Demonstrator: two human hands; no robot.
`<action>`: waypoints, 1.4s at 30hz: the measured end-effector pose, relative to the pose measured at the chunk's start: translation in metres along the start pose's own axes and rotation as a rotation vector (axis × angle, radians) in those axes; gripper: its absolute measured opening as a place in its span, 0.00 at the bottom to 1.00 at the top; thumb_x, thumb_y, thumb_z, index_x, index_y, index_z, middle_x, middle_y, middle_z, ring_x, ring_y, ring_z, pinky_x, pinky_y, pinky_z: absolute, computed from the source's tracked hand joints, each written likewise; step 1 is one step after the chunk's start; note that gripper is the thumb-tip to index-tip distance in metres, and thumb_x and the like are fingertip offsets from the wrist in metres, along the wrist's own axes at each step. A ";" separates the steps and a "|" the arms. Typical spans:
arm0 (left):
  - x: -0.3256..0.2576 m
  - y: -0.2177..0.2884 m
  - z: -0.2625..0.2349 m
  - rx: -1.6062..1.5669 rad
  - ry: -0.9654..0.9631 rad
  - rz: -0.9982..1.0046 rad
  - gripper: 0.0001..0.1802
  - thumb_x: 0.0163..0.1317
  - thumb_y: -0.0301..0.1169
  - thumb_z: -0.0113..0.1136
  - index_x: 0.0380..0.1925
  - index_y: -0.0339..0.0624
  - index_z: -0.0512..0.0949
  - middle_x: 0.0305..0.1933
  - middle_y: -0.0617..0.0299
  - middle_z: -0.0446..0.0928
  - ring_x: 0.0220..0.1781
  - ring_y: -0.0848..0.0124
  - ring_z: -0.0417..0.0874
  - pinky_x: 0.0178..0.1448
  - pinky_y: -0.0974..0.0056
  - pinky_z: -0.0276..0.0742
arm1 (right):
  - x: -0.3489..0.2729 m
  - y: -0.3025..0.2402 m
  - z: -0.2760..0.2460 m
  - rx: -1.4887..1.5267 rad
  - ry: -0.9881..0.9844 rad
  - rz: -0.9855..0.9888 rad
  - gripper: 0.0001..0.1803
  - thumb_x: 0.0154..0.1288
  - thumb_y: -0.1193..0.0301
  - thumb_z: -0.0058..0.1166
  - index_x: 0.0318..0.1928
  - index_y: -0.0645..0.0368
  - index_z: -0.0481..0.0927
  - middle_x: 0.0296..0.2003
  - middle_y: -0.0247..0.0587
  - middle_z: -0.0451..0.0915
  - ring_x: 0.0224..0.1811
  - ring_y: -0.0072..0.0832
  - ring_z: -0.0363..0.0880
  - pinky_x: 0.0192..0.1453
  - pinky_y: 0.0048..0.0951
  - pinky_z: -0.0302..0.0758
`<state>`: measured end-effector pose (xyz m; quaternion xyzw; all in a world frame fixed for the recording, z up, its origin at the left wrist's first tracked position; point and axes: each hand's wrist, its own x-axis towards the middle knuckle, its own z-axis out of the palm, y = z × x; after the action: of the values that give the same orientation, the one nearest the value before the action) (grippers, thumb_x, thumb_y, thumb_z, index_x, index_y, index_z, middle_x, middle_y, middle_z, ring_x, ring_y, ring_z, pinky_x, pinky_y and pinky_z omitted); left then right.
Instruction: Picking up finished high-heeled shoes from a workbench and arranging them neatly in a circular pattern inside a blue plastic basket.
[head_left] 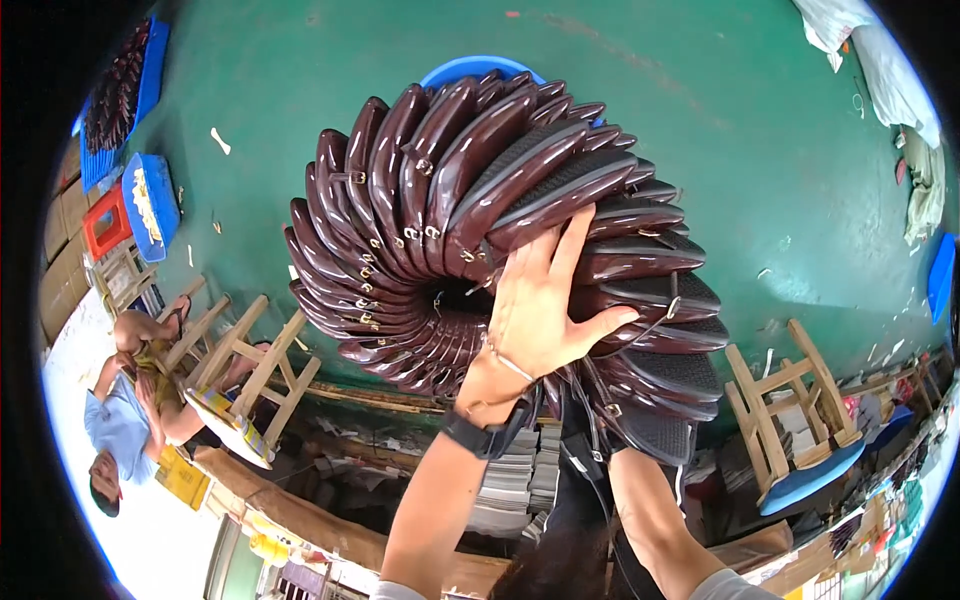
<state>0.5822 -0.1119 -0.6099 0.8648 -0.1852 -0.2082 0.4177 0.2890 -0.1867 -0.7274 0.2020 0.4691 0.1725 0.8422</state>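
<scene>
Glossy dark brown pointed shoes [400,180] with thin straps and small buckles are packed on edge in a thick ring, toes outward. A blue rim [475,68] shows behind the far side of the ring. My left hand [535,300] lies on the shoes right of the central gap, fingers stretched out and thumb spread to the right. A dark band and a thin bracelet are on that wrist. At the near right, black textured soles [650,375] face up. My right forearm [650,510] reaches in beneath these shoes, which hide the right hand and whatever it touches.
Wooden stools [270,365] stand at left beside a seated person [130,410]; a blue-seated stool [810,475] is at right. Far left are a blue crate [155,70] of dark shoes, a blue tray [168,215] and a red crate [105,225]. White sacks [895,85] lie far right.
</scene>
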 end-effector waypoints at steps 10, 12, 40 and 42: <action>-0.069 0.004 0.013 0.038 0.206 -0.314 0.28 0.63 0.26 0.47 0.62 0.29 0.57 0.63 0.39 0.60 0.63 0.45 0.63 0.66 0.54 0.57 | 0.028 -0.001 0.031 0.048 -0.124 -0.213 0.20 0.69 0.68 0.39 0.58 0.65 0.65 0.59 0.48 0.67 0.60 0.36 0.67 0.65 0.42 0.64; -0.077 0.017 0.018 -0.027 0.269 -0.398 0.29 0.61 0.24 0.47 0.63 0.31 0.55 0.64 0.37 0.56 0.64 0.44 0.60 0.66 0.54 0.57 | 0.029 0.000 0.040 0.048 -0.150 -0.255 0.20 0.69 0.68 0.39 0.58 0.65 0.65 0.59 0.48 0.67 0.60 0.36 0.67 0.65 0.42 0.64; -0.287 0.186 0.149 0.304 -0.475 -0.960 0.39 0.56 0.47 0.56 0.66 0.55 0.52 0.65 0.40 0.53 0.61 0.45 0.62 0.58 0.44 0.64 | -0.079 -0.008 0.145 -1.295 0.180 0.294 0.23 0.64 0.54 0.49 0.42 0.65 0.76 0.37 0.49 0.81 0.40 0.34 0.82 0.47 0.32 0.78; -0.291 0.193 0.140 0.318 -0.582 -0.967 0.37 0.60 0.48 0.51 0.67 0.71 0.46 0.66 0.40 0.51 0.62 0.43 0.63 0.56 0.43 0.66 | -0.129 -0.032 0.145 -1.355 0.276 0.252 0.24 0.63 0.53 0.50 0.42 0.65 0.77 0.36 0.49 0.81 0.39 0.34 0.82 0.46 0.32 0.78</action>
<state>0.2361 -0.1702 -0.4749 0.8106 0.0942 -0.5735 0.0723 0.3527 -0.3017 -0.5808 -0.3384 0.3341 0.5471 0.6888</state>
